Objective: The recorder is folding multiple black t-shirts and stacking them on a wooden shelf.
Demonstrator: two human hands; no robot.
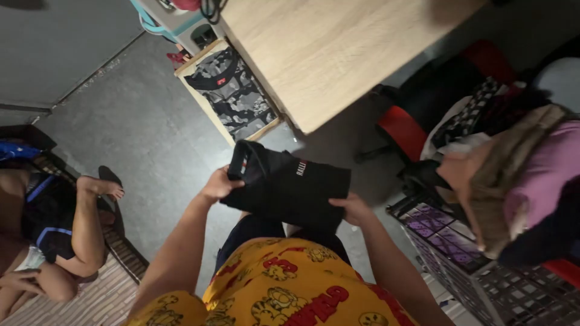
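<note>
Though folded, black garment (pixel 289 188) below the tabletop (pixel 338 54): soft, light, likely floppy; left hand (pixel 221 183) and right hand (pixel 352 208) closed on opposite edges, best hold

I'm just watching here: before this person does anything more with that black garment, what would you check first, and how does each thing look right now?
1. Left hand has a grip on the black folded garment: ok, fingers curl over its left edge.
2. Right hand has a grip: ok, it holds the lower right corner.
3. Garment is folded flat: ok, though the lower edge is hidden.
4. Wooden table ahead has bare surface: ok.
5. Camouflage shirt lies flat on the board beside the table: ok.
6. Laundry pile on the crate at the right is stable: cannot tell.
</note>
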